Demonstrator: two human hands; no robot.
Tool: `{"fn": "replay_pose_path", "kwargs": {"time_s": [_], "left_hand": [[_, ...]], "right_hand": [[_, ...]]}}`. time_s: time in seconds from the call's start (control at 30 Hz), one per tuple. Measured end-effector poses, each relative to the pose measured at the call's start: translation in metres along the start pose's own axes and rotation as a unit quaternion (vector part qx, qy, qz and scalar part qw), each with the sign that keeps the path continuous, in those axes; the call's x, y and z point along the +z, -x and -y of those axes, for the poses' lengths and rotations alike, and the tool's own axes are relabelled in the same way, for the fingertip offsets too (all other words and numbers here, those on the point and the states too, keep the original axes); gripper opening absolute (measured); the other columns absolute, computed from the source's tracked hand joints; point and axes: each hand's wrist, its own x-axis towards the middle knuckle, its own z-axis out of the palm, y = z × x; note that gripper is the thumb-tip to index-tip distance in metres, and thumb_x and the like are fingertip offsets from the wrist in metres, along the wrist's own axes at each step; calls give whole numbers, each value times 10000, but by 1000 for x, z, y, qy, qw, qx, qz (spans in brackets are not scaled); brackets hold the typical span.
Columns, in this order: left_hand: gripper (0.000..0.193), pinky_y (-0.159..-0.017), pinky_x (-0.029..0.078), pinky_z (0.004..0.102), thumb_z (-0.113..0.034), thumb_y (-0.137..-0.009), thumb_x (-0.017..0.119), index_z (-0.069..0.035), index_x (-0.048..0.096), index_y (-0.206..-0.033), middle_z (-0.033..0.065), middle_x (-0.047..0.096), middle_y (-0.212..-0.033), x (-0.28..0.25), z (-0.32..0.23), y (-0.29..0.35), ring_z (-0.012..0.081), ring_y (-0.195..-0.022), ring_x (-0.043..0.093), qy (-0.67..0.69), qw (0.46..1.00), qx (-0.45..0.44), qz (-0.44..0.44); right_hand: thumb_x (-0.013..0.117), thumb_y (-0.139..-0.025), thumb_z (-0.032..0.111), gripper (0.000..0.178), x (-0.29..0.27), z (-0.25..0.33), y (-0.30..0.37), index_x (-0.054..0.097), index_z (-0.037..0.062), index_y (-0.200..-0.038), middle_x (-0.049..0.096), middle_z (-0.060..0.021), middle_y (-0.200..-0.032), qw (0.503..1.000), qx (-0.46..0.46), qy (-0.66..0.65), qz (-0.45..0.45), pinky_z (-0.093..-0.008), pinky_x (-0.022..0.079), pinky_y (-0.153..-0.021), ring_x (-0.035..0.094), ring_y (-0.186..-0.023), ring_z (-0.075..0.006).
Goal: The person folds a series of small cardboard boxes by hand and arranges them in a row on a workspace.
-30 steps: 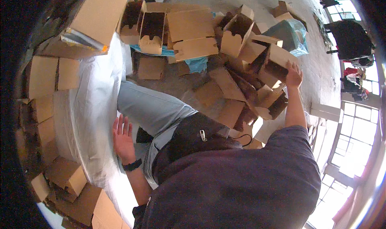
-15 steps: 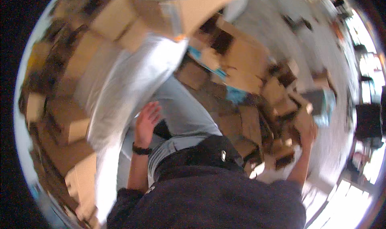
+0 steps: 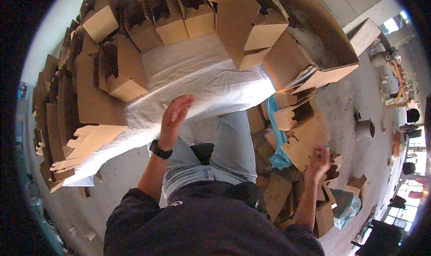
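My left hand (image 3: 175, 116), with a black watch at the wrist, is open and holds nothing, its fingers stretched out over the near edge of a white cloth-covered table (image 3: 193, 83). On my right, my right hand (image 3: 318, 164) hovers over a heap of used cardboard boxes (image 3: 278, 193), fingers loosely bent and apart, with nothing visible in them. Right beside its fingers lies an opened brown cardboard box (image 3: 298, 150). Crumpled blue plastic film (image 3: 280, 155) runs through the heap between that box and my leg.
Open-topped cardboard boxes with cut edges stand along the table's left side (image 3: 96, 94) and far side (image 3: 168, 24). A large open carton (image 3: 314, 58) is at the far right corner. On the concrete floor are a dark cylinder (image 3: 365, 128) and a plastic-wrapped bundle (image 3: 345, 206).
My view has swung toward the table, bringing its boxes into clear sight. My right hand has come away from the far right of the heap, closer to my body. My left hand stays open.
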Motion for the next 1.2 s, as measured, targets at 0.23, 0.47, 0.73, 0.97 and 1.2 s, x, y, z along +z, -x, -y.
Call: {"fn": "replay_pose_path", "kwargs": {"time_s": [0.23,0.47,0.73,0.97,1.2], "left_hand": [[352,-1032,392,372,-166,-924,546,-56,535,-1258,128,513,-1339,-45,5,-27,283,-1244,483,-427,894,123,-60],[440,-1086,331,394,-121,-879,564,-41,474,-1303,139,422,-1407,-59,13,-47,301,-1311,387,-572,807,148,4],[499,-1101,307,408,-134,-861,549,-23,437,-1335,141,434,-1390,-69,31,-52,313,-1296,390,-607,787,110,-5],[494,-1072,339,427,-129,-846,570,-54,463,-1322,145,453,-1373,-78,39,-48,329,-1271,416,-568,812,130,-18],[461,-1060,348,431,-130,-846,573,-56,493,-1294,136,472,-1358,-78,41,-51,329,-1254,437,-579,805,132,-15]], "right_hand": [[596,-829,-62,327,190,162,-16,590,25,-1144,575,-138,-1178,908,-332,-137,217,-323,466,-919,561,-1101,-281],[557,-907,182,460,306,214,-27,444,62,-1337,437,-146,-1390,847,-470,-78,236,-447,351,-1052,409,-1290,-333],[576,-869,175,458,324,206,-21,470,73,-1303,433,-146,-1388,850,-444,-20,283,-483,313,-1067,401,-1287,-334],[695,-765,78,458,230,272,-48,559,59,-1201,535,-154,-1263,854,-464,-138,190,-455,402,-999,514,-1153,-343],[764,-688,105,717,183,311,-124,418,57,-1314,527,-142,-1278,907,-416,-42,-49,-472,318,-1023,499,-1156,-331]]}}
